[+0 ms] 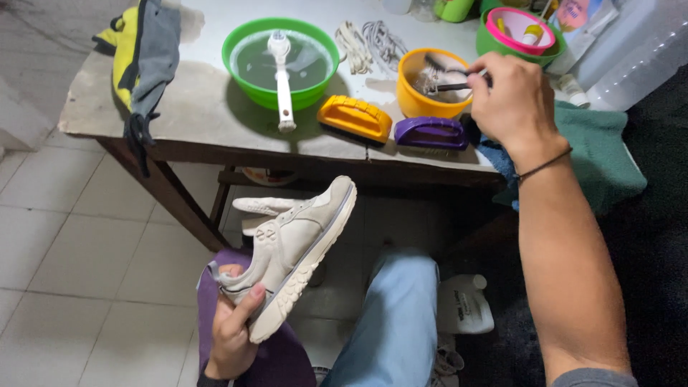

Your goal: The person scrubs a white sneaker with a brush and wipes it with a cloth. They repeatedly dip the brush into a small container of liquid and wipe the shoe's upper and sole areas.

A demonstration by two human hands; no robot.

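My left hand (231,331) grips a pale suede sneaker (290,252) by its heel above my lap. My right hand (510,99) pinches a thin brush (443,80), its bristles half hidden inside the yellow plastic bowl (428,89).

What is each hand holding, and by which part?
Left hand grips the pale sneaker by its heel. Right hand holds a small brush by its handle.

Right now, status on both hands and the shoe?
Left hand grips pale sneaker by heel. Right hand dips small brush in yellow bowl. Nothing in the way.
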